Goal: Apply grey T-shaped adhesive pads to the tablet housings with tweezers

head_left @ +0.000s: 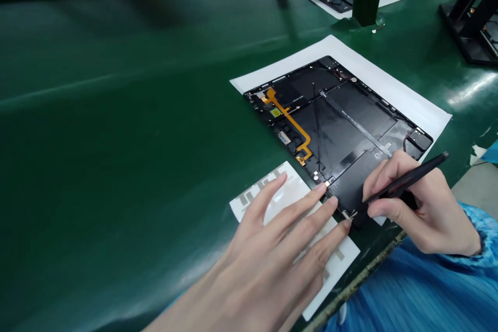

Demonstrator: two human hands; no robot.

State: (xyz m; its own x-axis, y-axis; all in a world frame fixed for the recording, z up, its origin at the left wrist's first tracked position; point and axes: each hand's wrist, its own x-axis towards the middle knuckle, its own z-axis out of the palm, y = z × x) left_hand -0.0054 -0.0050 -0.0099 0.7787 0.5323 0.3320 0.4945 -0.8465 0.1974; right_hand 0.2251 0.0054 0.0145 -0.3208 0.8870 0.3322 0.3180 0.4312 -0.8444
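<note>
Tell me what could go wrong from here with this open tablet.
The tip of the black pen-shaped tool in the right hand is close to the dark panel of the open tablet back, so a slip might scratch it. The left hand's fingertips lie beside small metal tabs at the tablet's edge, which could bend under pressure. The exposed orange flex cable might also snag.
</note>
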